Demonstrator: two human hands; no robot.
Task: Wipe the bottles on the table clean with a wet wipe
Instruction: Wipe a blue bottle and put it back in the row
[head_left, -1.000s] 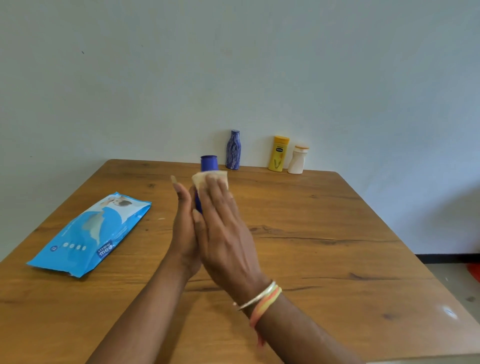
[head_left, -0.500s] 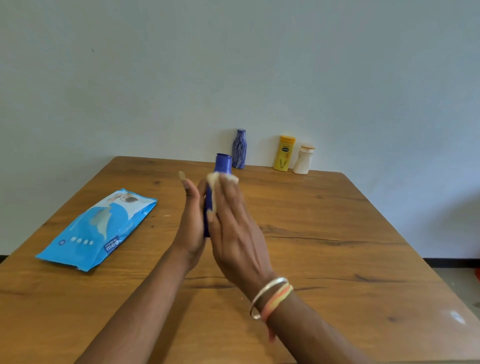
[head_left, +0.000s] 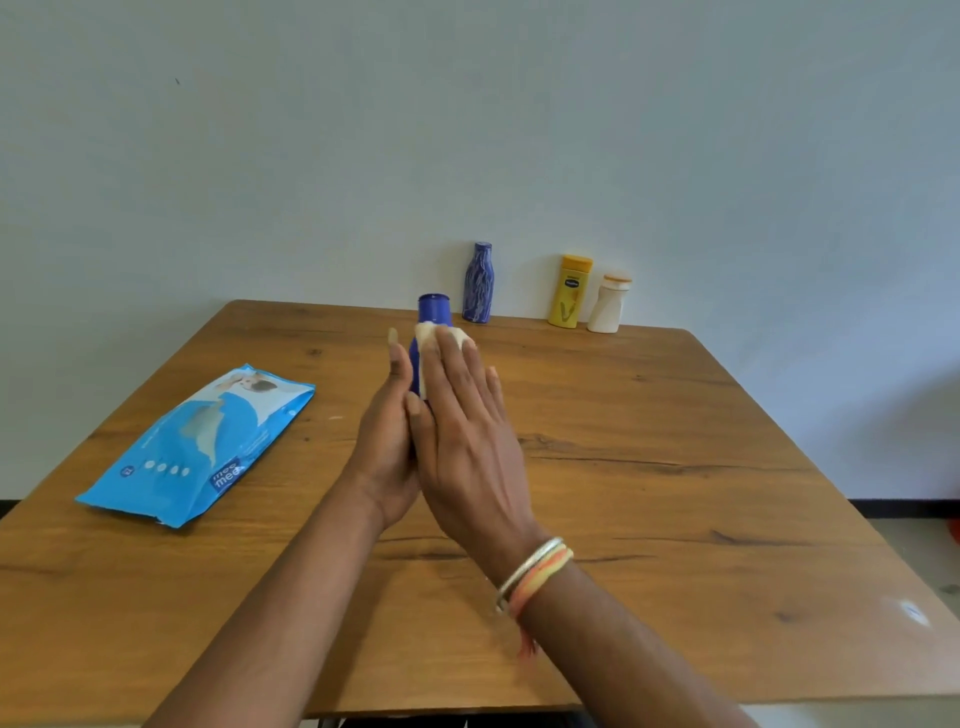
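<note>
A dark blue bottle (head_left: 434, 309) stands upright above the middle of the table, and only its cap and a strip of its side show. My left hand (head_left: 387, 441) grips it from the left, thumb pointing up. My right hand (head_left: 467, 436) lies flat against the bottle's near side, its straight fingers pressing a white wet wipe (head_left: 430, 333) onto the bottle just below the cap. Against the wall at the table's far edge stand a blue patterned bottle (head_left: 478, 283), a yellow bottle (head_left: 569, 291) and a small white bottle (head_left: 609, 306).
A blue pack of wet wipes (head_left: 202, 441) lies flat on the left part of the wooden table (head_left: 649, 441). The table's right edge drops to the floor at the right.
My right hand has shifted the wipe across the bottle, from its right side half a second ago back onto its near face. My left hand keeps its hold.
</note>
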